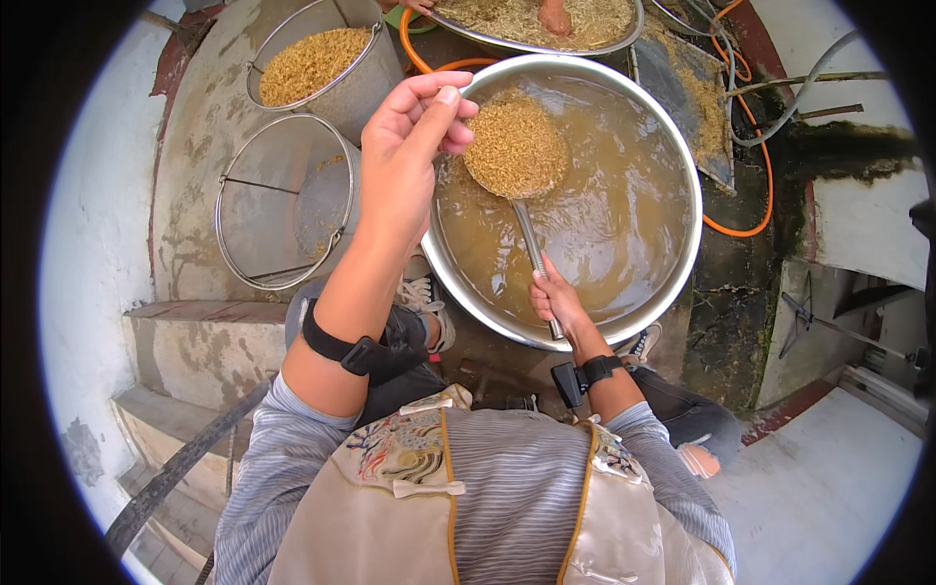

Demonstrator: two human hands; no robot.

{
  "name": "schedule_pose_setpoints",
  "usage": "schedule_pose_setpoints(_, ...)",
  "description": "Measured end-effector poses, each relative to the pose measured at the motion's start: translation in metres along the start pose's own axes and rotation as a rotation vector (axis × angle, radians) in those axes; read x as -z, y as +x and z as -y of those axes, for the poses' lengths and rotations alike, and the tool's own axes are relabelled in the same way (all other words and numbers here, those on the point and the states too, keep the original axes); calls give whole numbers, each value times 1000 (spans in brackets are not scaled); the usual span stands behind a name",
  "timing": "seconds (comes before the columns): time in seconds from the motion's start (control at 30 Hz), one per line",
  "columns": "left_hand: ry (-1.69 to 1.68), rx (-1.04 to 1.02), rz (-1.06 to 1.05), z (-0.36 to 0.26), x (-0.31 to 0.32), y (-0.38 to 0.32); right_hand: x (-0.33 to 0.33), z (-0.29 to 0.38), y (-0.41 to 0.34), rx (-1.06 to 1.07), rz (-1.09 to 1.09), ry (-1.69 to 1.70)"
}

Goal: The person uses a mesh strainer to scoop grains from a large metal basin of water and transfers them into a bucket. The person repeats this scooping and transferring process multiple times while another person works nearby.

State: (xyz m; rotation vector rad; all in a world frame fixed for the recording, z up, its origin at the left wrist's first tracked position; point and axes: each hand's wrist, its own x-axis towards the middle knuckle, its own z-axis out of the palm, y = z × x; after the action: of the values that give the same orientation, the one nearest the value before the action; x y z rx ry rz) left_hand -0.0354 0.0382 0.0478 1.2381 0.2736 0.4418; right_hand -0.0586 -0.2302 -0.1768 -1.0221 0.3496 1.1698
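Note:
My right hand (557, 292) is closed around the metal handle of a round skimmer. Brown grain (516, 146) heaps up in the skimmer's bowl, over the upper left part of a wide metal basin (695, 212) of cloudy, yellow-brown water. Raised above the basin's left rim, my left hand (439, 117) has its thumb and forefinger pinched together beside the grain. Whether a small thing is between those fingertips cannot be told. A metal mesh bucket (322, 102) filled with grain stands at the upper left. Below it, another mesh bucket (270, 281) has some grain stuck inside.
At the top, a person's foot or hand, unclear which, dips into a second metal basin (621, 47) of floating grain. An orange hose (764, 175) curls at the right, near a flat board (713, 110) strewn with grain. Steps (212, 311) and a dark rail (186, 468) are at the left.

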Motion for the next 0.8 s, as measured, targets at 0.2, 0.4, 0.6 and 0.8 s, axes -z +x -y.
schedule_pose_setpoints(0.2, -39, -33, -14, 2, -3, 0, -8, 10, -41, 24, -41, -41)
schedule_pose_setpoints(0.4, -89, -28, -14, 3, 1, -2, -19, 16, -71, 67, -76, -37)
schedule_pose_setpoints(0.6, -114, 9, 56, 0, 8, -5, -49, 30, -85, 102, -108, -68)
schedule_pose_setpoints(0.8, -94, -69, 113, -5, 10, -11, -105, 74, -74, 189, -45, -182)
